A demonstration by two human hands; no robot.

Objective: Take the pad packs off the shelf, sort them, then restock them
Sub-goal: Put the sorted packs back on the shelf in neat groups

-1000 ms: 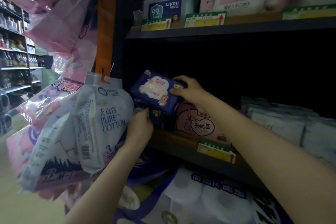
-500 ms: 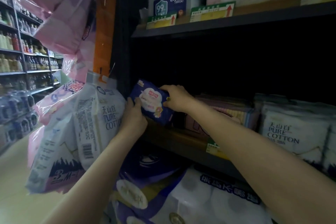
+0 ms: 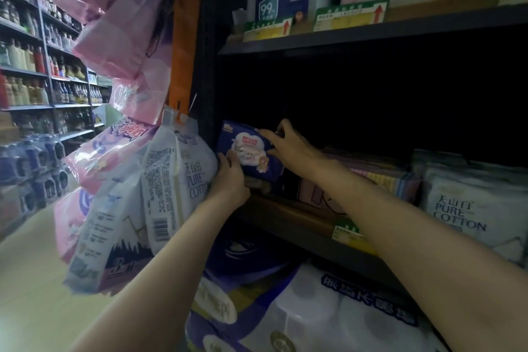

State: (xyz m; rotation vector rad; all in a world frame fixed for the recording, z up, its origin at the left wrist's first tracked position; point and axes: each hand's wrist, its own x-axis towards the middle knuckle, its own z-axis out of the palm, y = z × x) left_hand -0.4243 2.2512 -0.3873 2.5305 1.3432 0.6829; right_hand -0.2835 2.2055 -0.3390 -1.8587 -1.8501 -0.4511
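Plainly the restocking step is in hand, or so it looks: a dark blue pad pack (image 3: 248,151) sits at the left end of the middle shelf (image 3: 303,226), at about ten o'clock from the picture's centre, held tilted between both hands just above the shelf board. Whether it is going in or coming out cannot be told from this view alone.

Left hand (image 3: 231,180): the arm rises from six o'clock, the wrist is bent back, and the fingers curl round the pack's lower left corner from beneath, a narrow grip holding the pack.

Right hand (image 3: 288,143): the arm comes in from four o'clock, nearly straight, and the fingers lie over the pack's upper right edge with the thumb below, pinching it.

Just to the right of the pack, at three o'clock, a pink pack (image 3: 320,194) stands on the same shelf, and beyond it white cotton packs (image 3: 468,208). Hanging bags (image 3: 177,180) crowd the left hand at nine o'clock.

If the pack is to be seated, the next move calls for setting it upright and sliding it back beside the pink pack, without brushing the hanging bags.
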